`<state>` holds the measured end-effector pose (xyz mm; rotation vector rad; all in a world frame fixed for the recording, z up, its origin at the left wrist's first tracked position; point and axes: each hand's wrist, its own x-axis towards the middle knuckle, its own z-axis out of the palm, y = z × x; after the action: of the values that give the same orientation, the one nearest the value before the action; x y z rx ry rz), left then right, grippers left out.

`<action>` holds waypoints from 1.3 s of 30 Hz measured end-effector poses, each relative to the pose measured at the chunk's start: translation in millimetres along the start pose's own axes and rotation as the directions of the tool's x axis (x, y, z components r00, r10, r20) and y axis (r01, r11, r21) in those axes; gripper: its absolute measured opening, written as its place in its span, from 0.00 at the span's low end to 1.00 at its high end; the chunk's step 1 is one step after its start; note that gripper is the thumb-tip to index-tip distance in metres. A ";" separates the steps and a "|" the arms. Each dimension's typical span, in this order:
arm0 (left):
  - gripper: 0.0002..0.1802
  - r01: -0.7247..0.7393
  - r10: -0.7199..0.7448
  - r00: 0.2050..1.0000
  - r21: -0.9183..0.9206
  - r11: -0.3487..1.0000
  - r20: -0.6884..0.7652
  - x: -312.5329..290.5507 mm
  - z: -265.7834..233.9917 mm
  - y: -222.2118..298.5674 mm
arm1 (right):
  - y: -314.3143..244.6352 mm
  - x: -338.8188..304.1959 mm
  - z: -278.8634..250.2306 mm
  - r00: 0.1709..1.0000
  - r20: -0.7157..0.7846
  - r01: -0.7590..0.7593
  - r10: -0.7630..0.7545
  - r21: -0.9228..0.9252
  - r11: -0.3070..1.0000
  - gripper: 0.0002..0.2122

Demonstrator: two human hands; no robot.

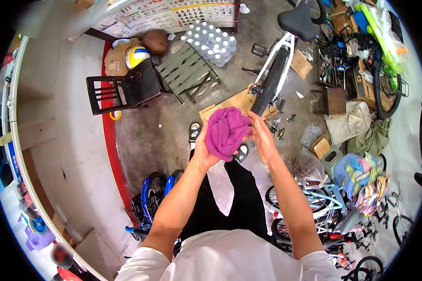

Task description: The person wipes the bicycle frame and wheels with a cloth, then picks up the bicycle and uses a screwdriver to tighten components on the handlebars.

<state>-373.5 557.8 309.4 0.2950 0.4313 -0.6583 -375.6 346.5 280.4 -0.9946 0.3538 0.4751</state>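
A bunched-up magenta cloth (227, 132), fluffy like a towel, is held in front of my body at about waist height. My left hand (203, 151) cups it from the left and below, its fingers largely hidden under the cloth. On the other side, my right hand (262, 136) is beside the bundle with its fingers stretched out. Those fingertips come close to the cloth's right edge; whether they touch it I cannot tell.
A white bicycle (279, 70) stands ahead by a flat cardboard sheet (229, 104). To the left are a dark wooden chair (138, 89), a folding stool (185, 70) and bundled bottles (211, 42). Boxes, bags and small bikes crowd the right; a blue bike (146, 199) is at left.
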 end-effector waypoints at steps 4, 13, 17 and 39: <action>0.35 0.048 -0.037 0.994 0.100 0.994 -0.107 -18.7 14.3 -33.0 | -13.3 -48.6 23.5 0.995 -0.101 0.013 -0.007 0.055 0.998 0.22; 0.27 0.290 -0.032 0.878 0.477 0.830 -0.478 -30.6 38.5 -55.5 | 17.3 -119.9 17.5 0.956 -0.197 0.178 -0.215 -0.192 0.965 0.12; 0.30 0.355 -0.049 0.895 0.641 0.680 -0.444 -40.9 56.7 -88.7 | 31.4 -163.9 31.6 0.899 -0.196 0.271 -0.393 -0.458 0.847 0.28; 0.19 0.514 0.042 0.751 0.544 -0.663 -0.659 -100.2 -205.8 38.7 | 138.6 -496.3 -196.6 -0.243 -0.747 -0.564 -0.619 -0.410 0.717 0.33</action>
<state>-479.5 720.9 182.5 2.4480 -0.0046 -1.6750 -881.6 131.9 326.7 -2.1353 1.8955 -0.6524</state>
